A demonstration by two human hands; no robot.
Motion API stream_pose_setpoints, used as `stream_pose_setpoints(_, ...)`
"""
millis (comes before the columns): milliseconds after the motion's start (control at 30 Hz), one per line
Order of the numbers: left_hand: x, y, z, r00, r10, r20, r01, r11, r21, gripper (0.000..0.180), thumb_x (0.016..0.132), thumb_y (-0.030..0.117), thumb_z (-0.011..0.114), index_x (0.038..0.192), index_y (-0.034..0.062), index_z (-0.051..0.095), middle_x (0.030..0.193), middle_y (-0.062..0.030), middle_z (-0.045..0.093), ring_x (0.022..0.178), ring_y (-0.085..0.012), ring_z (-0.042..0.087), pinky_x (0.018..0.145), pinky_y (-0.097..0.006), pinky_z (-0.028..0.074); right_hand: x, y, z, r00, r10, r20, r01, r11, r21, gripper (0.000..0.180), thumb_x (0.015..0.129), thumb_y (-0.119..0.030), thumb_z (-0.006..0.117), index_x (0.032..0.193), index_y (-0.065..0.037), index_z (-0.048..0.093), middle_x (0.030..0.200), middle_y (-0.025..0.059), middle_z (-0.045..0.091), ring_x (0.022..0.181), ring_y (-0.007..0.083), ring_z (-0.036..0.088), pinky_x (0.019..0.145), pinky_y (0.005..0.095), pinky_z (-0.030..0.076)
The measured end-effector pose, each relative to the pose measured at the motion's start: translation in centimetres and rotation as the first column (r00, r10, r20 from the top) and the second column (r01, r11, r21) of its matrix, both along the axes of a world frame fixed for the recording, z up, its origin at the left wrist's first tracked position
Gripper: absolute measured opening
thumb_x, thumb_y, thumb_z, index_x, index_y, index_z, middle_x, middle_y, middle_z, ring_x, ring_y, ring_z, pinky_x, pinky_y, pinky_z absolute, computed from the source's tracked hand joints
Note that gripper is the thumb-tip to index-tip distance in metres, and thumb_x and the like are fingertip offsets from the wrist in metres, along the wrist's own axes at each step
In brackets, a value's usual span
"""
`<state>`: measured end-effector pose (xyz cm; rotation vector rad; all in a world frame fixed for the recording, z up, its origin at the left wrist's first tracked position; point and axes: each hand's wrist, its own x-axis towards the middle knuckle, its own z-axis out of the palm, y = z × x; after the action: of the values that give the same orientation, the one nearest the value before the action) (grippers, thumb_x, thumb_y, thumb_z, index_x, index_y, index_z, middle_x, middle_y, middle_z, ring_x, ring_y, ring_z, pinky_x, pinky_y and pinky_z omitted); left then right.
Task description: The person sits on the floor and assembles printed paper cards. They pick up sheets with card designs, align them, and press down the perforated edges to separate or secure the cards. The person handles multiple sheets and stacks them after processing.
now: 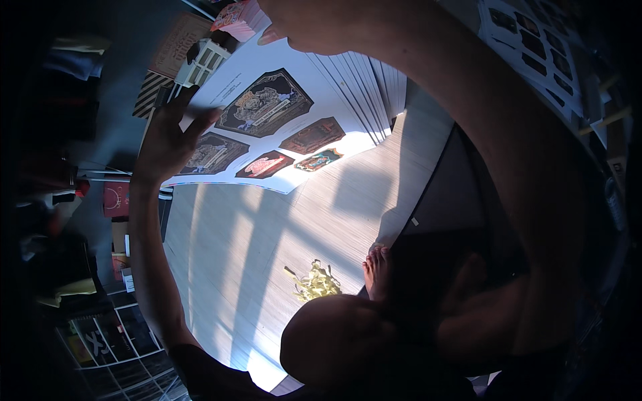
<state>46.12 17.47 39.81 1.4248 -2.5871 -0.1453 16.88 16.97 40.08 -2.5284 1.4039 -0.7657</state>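
A stack of large white printed sheets (pixel 267 127) is held up at a tilt in front of me, with several layers fanned along its right side. Dark, ornate label-shaped designs cover the top sheet. My left hand (pixel 167 144) grips the stack's left edge, its thumb lying over the printed face. At the far edge my right hand (pixel 304 30) is closed on the sheets, with the arm arching over from the right. Some fingers of both hands are hidden.
Crumpled yellowish strips (pixel 315 281) lie on the sunlit pale wood-look surface (pixel 267 227), near my bare foot (pixel 378 271). Boxes (pixel 180 47) and a small white rack (pixel 202 63) stand far left. A wire shelf (pixel 114 341) is lower left. More printed sheets (pixel 535 50) lie far right.
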Motion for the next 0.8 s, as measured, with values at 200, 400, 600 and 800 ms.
stream_pose_setpoints(200, -3.7, 1.1, 0.8, 0.989, -0.004, 0.151, 0.023, 0.992, -0.124, 0.042, 0.098, 0.028, 0.063, 0.125, -0.0046, 0.058, 0.107, -0.0257, 0.070, 0.094, -0.0440, 0.069, 0.085, -0.051, 0.055, 1.4, -0.3, -1.4, 0.906, -0.261, -0.332, 0.195, 0.956, -0.220, 0.015, 0.088, -0.023, 0.074, 0.097, -0.011, 0.078, 0.090, 0.0073, 0.075, 0.091, 0.0202, 0.074, 0.072, 0.0399, 0.062)
stream_pose_setpoints(400, -4.9, 2.3, 1.7, 0.898, 0.335, 0.284, -0.266, 0.930, -0.255, 0.045, 0.097, 0.027, 0.066, 0.130, -0.0018, 0.055, 0.097, -0.0222, 0.073, 0.092, -0.0379, 0.072, 0.086, -0.047, 0.055, 5.0, -0.1, -1.8, 0.903, -0.366, -0.227, 0.289, 0.905, -0.312, 0.019, 0.091, -0.028, 0.071, 0.093, -0.010, 0.078, 0.089, 0.0086, 0.075, 0.083, 0.0215, 0.074, 0.069, 0.0377, 0.061)
stream_pose_setpoints(600, -0.3, 2.9, 4.3, 0.978, 0.077, 0.192, -0.088, 0.995, 0.045, 0.047, 0.097, 0.027, 0.065, 0.130, -0.0046, 0.054, 0.100, -0.0239, 0.071, 0.095, -0.0424, 0.070, 0.086, -0.049, 0.054, 3.1, -4.1, -4.2, 0.954, 0.253, 0.164, -0.180, 0.914, -0.364, 0.022, 0.087, -0.019, 0.074, 0.107, -0.011, 0.078, 0.105, 0.0100, 0.075, 0.091, 0.0275, 0.074, 0.067, 0.0448, 0.062)
stream_pose_setpoints(800, -4.0, 4.6, 1.5, 0.927, 0.200, 0.316, -0.077, 0.929, -0.361, 0.036, 0.097, 0.017, 0.062, 0.124, -0.0054, 0.054, 0.093, -0.0258, 0.071, 0.088, -0.0450, 0.070, 0.083, -0.051, 0.055, 3.8, 0.7, -1.5, 0.921, -0.342, -0.185, 0.297, 0.926, -0.232, 0.016, 0.088, -0.017, 0.073, 0.102, -0.010, 0.078, 0.103, 0.0097, 0.075, 0.091, 0.0250, 0.074, 0.065, 0.0415, 0.062)
